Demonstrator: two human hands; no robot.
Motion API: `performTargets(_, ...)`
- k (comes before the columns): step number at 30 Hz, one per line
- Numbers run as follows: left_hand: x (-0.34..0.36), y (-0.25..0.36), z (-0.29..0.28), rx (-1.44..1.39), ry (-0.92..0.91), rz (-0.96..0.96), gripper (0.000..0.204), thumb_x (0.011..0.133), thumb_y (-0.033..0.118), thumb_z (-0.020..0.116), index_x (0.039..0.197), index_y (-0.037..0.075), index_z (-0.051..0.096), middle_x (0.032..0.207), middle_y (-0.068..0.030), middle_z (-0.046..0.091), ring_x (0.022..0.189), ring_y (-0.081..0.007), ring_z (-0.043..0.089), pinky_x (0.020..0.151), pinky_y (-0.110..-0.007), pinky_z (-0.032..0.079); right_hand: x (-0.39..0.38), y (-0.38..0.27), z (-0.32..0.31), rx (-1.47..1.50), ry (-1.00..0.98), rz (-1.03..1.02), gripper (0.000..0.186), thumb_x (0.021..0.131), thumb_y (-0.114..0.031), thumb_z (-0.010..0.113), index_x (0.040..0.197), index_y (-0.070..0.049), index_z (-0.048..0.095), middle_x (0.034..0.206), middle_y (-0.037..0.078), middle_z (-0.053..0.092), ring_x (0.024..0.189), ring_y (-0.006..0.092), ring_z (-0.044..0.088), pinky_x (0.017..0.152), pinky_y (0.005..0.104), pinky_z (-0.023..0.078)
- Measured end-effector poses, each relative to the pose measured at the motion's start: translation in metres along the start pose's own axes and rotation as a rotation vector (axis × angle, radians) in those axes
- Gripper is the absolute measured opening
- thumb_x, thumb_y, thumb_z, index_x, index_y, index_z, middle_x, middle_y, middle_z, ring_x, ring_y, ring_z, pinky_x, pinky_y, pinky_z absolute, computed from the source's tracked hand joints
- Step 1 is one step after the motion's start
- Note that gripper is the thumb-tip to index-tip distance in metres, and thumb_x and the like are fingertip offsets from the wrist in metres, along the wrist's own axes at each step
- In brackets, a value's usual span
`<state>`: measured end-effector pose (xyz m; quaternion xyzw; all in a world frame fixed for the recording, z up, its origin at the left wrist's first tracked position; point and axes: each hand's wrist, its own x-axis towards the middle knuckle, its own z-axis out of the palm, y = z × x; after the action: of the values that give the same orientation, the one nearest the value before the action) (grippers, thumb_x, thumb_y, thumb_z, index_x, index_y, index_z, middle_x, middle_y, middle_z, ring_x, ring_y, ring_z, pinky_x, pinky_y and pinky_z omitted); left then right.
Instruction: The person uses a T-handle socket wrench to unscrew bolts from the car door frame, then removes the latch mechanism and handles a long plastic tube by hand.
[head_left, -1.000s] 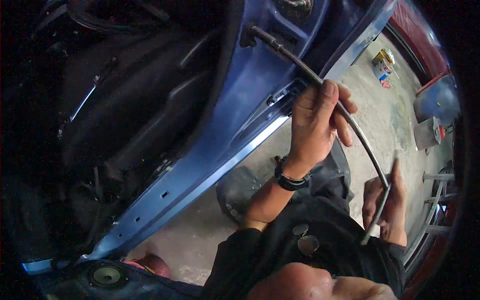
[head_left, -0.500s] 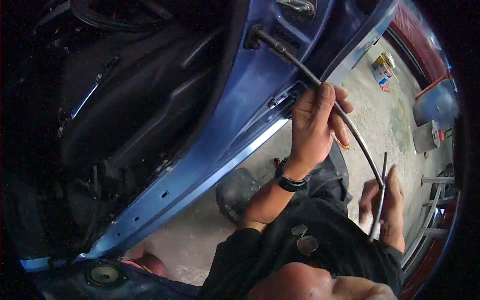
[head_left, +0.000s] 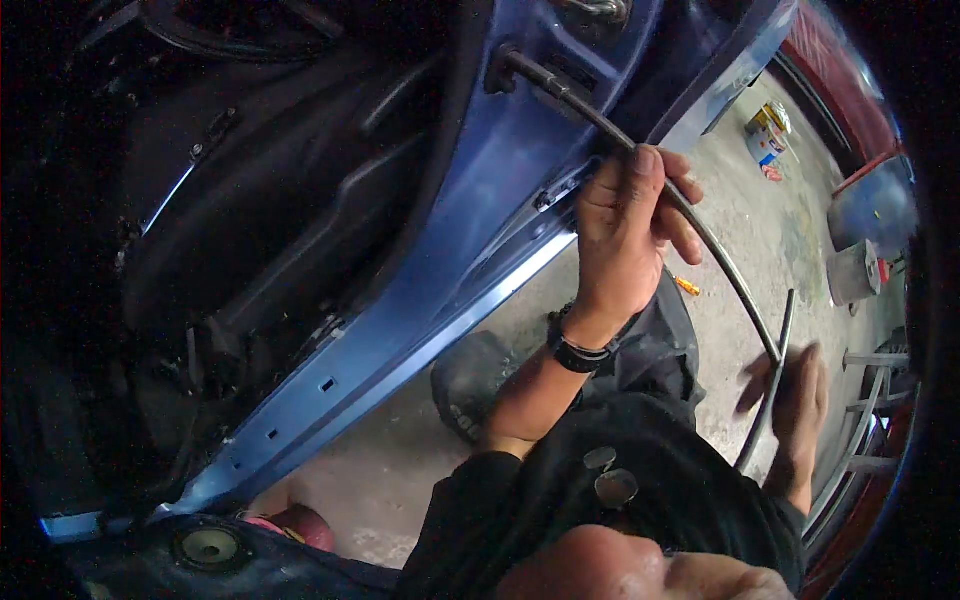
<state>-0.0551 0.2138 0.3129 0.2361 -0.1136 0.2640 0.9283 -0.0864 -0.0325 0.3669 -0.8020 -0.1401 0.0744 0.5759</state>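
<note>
A long metal T-handle wrench slants down to the right from the blue car body pillar. Its socket end meets a dark fitting on the pillar. My left hand, with a black watch on the wrist, is closed loosely around the shaft, thumb on top. At the shaft's lower end, the crossbar stands tilted. Just behind this bar is my right hand, somewhat blurred, its fingers apart and stretched; whether it touches the bar is hard to see.
A blue door sill runs along the left beside the dark car interior. Below my left wrist lies a black bag-like bundle. Farther off are cans, a grey bucket, a metal rack and an orange-handled tool on the concrete floor.
The crossbar has turned and shifted slightly right. My right hand has moved a little right, with its fingers spread more. My left hand has moved slightly up along with the shaft.
</note>
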Motion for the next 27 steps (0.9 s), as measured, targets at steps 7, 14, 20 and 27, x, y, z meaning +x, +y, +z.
performTargets(7, 0.003, -0.009, 0.0, 0.003, 0.071, -0.036, 0.032, 0.104, 0.035, 0.049, 0.105, 0.005, 0.06, 0.083, -0.0116, 0.069, 0.048, -0.0113, 0.061, 0.042, -0.027, 0.053, -0.006, -0.005, -0.006, -1.254, 0.121, -0.89, 0.038, 0.1, -0.031, 0.056, 0.112, 0.004, 0.063, 0.093, 0.016, 0.062, 0.08, 0.028, 0.062, 0.072, 0.0357, 0.049)
performTargets(14, 0.007, 0.001, 0.0, 0.04, 0.029, 0.02, 0.034, 0.103, 0.036, 0.05, 0.101, 0.004, 0.061, 0.08, -0.0115, 0.068, 0.045, -0.0093, 0.058, 0.041, -0.026, 0.052, -0.008, 0.003, -0.015, -0.466, 0.016, -0.219, 0.044, 0.103, -0.035, 0.044, 0.1, 0.005, 0.062, 0.07, 0.012, 0.058, 0.063, 0.0158, 0.059, 0.062, 0.0268, 0.047)
performTargets(20, 0.009, -0.003, -0.002, 0.059, 0.052, -0.003, 0.036, 0.103, 0.039, 0.05, 0.101, 0.004, 0.06, 0.08, -0.0093, 0.067, 0.044, -0.0076, 0.054, 0.04, -0.025, 0.049, -0.003, -0.005, -0.004, -1.052, 0.064, -0.733, 0.03, 0.095, -0.019, 0.063, 0.116, 0.002, 0.062, 0.087, 0.012, 0.06, 0.073, 0.0242, 0.059, 0.069, 0.0338, 0.049)
performTargets(27, 0.012, 0.0, -0.001, 0.063, 0.075, 0.025, 0.035, 0.103, 0.038, 0.049, 0.103, 0.005, 0.06, 0.078, -0.0078, 0.067, 0.043, -0.0063, 0.052, 0.039, -0.025, 0.047, -0.004, 0.01, -0.011, -0.193, -0.185, -0.088, 0.05, 0.104, -0.037, 0.041, 0.089, 0.007, 0.059, 0.067, 0.014, 0.058, 0.048, 0.0208, 0.057, 0.053, 0.0294, 0.047)
